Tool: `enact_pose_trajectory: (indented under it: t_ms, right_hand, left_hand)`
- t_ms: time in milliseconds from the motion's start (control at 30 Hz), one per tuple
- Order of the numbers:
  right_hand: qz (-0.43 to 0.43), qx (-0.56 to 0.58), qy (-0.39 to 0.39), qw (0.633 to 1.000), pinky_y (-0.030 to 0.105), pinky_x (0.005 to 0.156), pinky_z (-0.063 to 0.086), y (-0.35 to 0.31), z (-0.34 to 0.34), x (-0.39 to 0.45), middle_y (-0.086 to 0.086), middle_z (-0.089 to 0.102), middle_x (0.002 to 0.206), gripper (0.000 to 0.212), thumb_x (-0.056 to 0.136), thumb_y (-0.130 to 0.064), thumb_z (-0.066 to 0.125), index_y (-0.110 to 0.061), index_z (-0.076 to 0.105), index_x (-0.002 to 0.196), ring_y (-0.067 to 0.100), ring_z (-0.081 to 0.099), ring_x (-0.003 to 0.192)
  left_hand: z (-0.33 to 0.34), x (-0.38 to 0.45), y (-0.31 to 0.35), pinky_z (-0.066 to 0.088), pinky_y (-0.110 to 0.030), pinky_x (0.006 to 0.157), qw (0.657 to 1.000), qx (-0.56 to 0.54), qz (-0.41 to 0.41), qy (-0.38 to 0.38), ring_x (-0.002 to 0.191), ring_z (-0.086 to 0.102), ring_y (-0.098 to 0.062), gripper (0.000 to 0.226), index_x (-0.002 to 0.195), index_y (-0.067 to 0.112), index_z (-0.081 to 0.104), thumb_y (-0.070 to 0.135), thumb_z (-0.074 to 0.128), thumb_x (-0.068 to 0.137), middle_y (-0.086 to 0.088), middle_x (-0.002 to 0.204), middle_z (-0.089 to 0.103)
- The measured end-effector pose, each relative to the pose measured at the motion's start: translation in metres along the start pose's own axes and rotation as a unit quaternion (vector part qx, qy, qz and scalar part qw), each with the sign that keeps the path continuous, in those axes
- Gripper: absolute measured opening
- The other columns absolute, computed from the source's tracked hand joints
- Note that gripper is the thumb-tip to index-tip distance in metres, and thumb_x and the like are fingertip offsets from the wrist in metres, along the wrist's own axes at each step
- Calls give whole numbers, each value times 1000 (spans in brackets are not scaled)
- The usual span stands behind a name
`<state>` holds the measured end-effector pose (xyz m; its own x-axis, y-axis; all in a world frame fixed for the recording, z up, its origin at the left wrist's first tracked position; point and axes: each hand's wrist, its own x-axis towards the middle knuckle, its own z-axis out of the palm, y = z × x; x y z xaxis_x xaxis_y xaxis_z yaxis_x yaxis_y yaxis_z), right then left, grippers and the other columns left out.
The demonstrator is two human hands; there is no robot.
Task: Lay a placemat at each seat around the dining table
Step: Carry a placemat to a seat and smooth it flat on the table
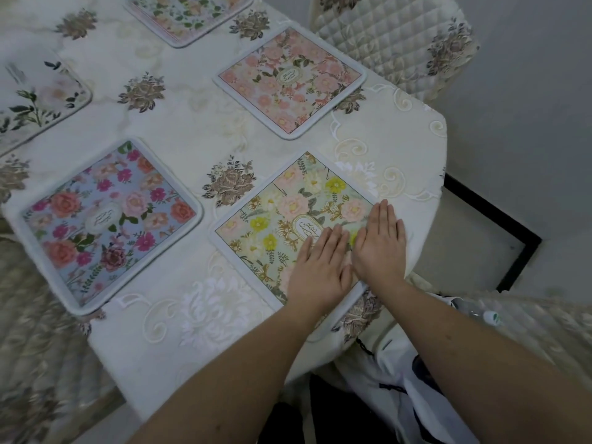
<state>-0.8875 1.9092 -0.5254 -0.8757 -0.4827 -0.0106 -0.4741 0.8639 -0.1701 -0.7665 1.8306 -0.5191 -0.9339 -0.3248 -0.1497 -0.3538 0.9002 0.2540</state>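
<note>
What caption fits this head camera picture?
Both hands press flat on the green placemat, four more placemats on the table.

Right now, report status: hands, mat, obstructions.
Left hand and right hand both flat, pressing the green floral placemat. Mat lies flat near the table corner. Four other mats already down. Nothing in the way.

Five placemats lie on one dining table [198, 123]: a green-and-yellow placemat [275, 219] near right; a blue placemat [105, 222] near left; a pink placemat [290, 81] far right; a pale floral placemat [189, 14] at the far edge, cut off by the frame; a white leafy placemat [35, 100] far left, partly out of view; two hands, the left hand [317, 270] and the right hand [379, 245]; one quilted chair [394, 36] far right; one bottle [477, 310] near right.
</note>
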Motion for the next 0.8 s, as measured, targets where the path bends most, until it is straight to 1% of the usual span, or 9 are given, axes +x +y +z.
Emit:
enact_pose_trajectory:
  t_ms: [100,200,300,467,567,633,700,800]
  right_hand:
    - [0,4,1,1000,42,122,8,-1,-1,-1,11,17,163,66,97,-35,12,-3,19,154,21,14,151]
    - [0,8,5,1000,43,122,9,-2,-1,-1,12,19,162,66,97,-34,14,-2,20,154,22,15,150]
    - [2,5,2,1000,43,122,9,-1,1,-1,12,18,163,64,98,-33,17,-3,19,154,22,14,150]
    - [1,8,0,1000,43,122,9,-2,1,-1,12,17,163,64,98,-33,16,-3,19,154,22,13,151]
    - [1,13,1,1000,43,123,8,-1,1,-1,11,16,163,65,97,-33,16,-3,18,155,22,12,151]
    - [3,17,2,1000,43,122,9,-1,1,-1,12,18,163,64,97,-32,17,-2,19,154,22,13,151]
    - [1,19,8,1000,44,122,11,-1,0,-1,13,20,162,64,97,-32,19,-2,22,154,23,16,150]
    - [-3,25,13,1000,45,121,13,-2,-1,-2,14,23,161,63,97,-31,21,-1,25,152,24,20,149]
  left_hand:
    - [-7,-1,-21,-4,-44,123,1000,10,12,-15,153,-6,-15,63,159,27,6,51,20,102,4,167,-3]
    - [-15,-5,-45,-7,-43,123,1000,11,-20,-12,153,-10,-15,64,159,32,0,55,15,101,7,166,-9]
    - [-23,-8,-70,-7,-43,123,999,8,-46,-12,152,-14,-12,65,158,33,-4,56,14,101,8,165,-12]
    - [-30,-13,-105,-8,-41,123,995,-1,-95,8,152,-11,-13,66,158,33,-3,56,19,101,6,166,-9]
    - [-36,-19,-121,-5,-41,123,993,-7,-116,19,153,-7,-14,66,159,32,1,56,18,99,5,167,-5]
    - [-40,-25,-132,-6,-38,123,992,-9,-128,19,153,-9,-14,67,159,32,-1,56,16,98,6,167,-7]
    - [-42,-30,-144,-7,-35,123,991,-10,-132,19,152,-11,-12,68,159,32,-2,56,13,97,6,166,-8]
    - [-45,-33,-156,-5,-33,123,994,-5,-110,16,152,-10,-12,69,158,31,-3,58,13,98,6,166,-8]
